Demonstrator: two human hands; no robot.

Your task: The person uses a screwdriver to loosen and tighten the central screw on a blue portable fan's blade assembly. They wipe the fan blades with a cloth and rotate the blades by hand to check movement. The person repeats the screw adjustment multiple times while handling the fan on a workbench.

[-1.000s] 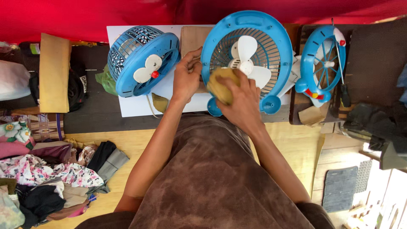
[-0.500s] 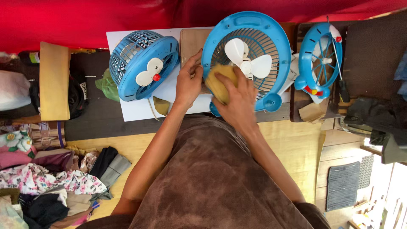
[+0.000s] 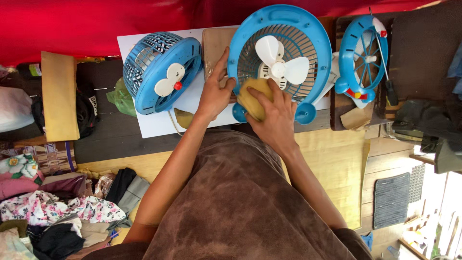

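The right hand (image 3: pixel 275 115) presses a yellow cloth (image 3: pixel 252 96) against the lower left of the big fan (image 3: pixel 279 58), which lies just above the middle of the frame, open side up. Its fingers are curled over the cloth, a pressed-together grip that pins the wad on the blue rim and grille. The left hand (image 3: pixel 214 94) steadies the same fan at its left edge, fingers spread along the rim and thumb hooked against it.

The big fan's white blades (image 3: pixel 279 65) show bare, with no front grille over them. How clean the rim is cannot be told from here; the cloth sits on only one small stretch of it, so most of the ring and grille would seem to be left for wiping.

To the left, a second fan (image 3: pixel 161 72) with its cage on rests tilted on a white board (image 3: pixel 149 123). At the upper right a third fan part (image 3: pixel 361 60) lies on the dark surface (image 3: pixel 418 43), with a screwdriver (image 3: pixel 385 72) just beside it. Heaped clothes (image 3: pixel 53 212) fill the lower left corner.
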